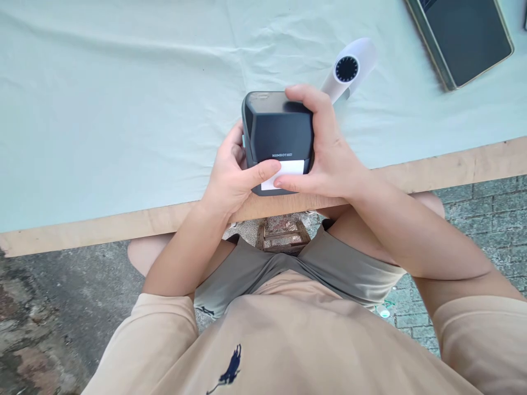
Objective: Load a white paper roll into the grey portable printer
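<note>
grasping the device (282, 131), left fingers (260, 172) and right fingers (308, 95) aim its long axis bodyward, paper (293, 167) nearest.

I see a black printer (284, 131) from my end, with small pale lettering (282, 155) and a plain white paper slip (294, 167) at its lower part. Around the printer I get pale mint cloth (123, 109); below it, the bare edge of the tabletop (82, 230) is light tan. Above and right of the printer I read a white gadget (364, 52), its round end (346, 69) black with pale ticks, and farther right a phone (469, 38) with a dark screen and goldish rim. Below the printer are grey-olive shorts (349, 269) and a beige shirt (313, 340) with a navy emblem (231, 367).
</note>
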### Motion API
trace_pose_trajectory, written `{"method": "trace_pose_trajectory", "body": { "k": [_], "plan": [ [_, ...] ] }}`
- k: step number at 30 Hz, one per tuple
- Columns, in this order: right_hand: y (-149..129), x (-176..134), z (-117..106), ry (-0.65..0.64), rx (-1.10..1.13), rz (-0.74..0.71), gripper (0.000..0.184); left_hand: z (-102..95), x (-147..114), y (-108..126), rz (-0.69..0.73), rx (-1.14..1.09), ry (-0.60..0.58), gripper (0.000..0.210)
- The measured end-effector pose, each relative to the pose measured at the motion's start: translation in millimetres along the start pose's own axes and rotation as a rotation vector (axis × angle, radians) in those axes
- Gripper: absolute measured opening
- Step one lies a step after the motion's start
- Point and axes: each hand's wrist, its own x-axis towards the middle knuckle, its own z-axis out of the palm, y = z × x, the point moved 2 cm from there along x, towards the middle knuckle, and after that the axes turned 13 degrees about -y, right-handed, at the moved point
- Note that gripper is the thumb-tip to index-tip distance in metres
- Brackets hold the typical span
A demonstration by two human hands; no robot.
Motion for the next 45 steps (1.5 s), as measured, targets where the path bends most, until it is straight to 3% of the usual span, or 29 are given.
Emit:
{"method": "trace_pose_trajectory", "body": {
  "k": [9, 13, 17, 28, 34, 38, 45],
  "plan": [
    [3, -1, 0, -0.017, -0.035, -0.006, 0.076, 0.3, 1, -1, -0.004, -0.06, 0.0, 0.046],
    [2, 0, -1, 0.016, -0.005, -0.034, 0.06, 2.4, 5, -2, 0.043, -0.231, 0.017, 0.039],
    [2, 1, -1, 0.068, 0.039, -0.036, 0.052, -0.2, 6, -4, 0.045, -0.174, 0.052, 0.031],
    [2, 2, -3, 0.063, 0.011, -0.001, 0.056, -3.2, 7, -2, 0.02, -0.164, 0.009, 0.03],
    [1, -1, -7, 0.092, -0.097, -0.098, 0.063, -3.4, 7, -2, 0.026, -0.18, 0.02, 0.03],
    [3, -3, -14, 0.132, -0.196, -0.123, 0.067, -0.4, 8, 0, 0.022, -0.204, 0.034, 0.032],
    [-8, 4, -28, 0.361, -0.202, -0.154, 0.043, 3.1, 7, 3, 0.001, -0.286, 0.023, 0.031]
  ]
}}
